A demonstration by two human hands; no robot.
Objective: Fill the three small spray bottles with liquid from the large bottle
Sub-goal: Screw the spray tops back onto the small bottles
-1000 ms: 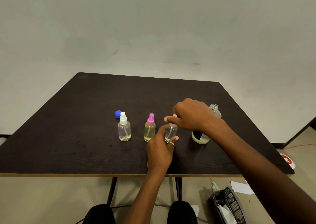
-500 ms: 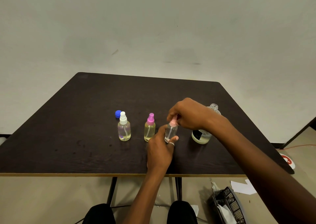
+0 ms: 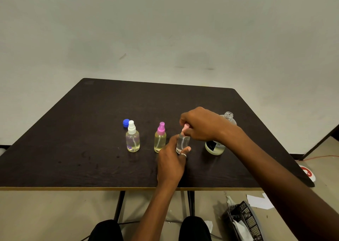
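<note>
left hand (image 3: 170, 165): gripping body of small clear spray bottle (image 3: 182, 142), upright, just left of large round uncapped glass bottle (image 3: 215, 147)
right hand (image 3: 200, 125): pinching its pale pink spray top (image 3: 185, 127)
magenta-capped spray bottle (image 3: 160, 139): yellowish fill, further left of large bottle
white-capped spray bottle (image 3: 132, 139): further left again
blue screw cap (image 3: 126, 122): farthest left, on dark table (image 3: 73, 149)

1. We see the white-top bottle (image 3: 132, 141) upright at left, pale yellow liquid inside.
2. Next, the magenta-top bottle (image 3: 160, 139), upright, yellow too.
3. Then the third bottle (image 3: 182, 142), clear, upright, pink top (image 3: 185, 127) at its neck.
4. Rightmost, the large bottle (image 3: 214, 147), uncapped, liquid low.
</note>
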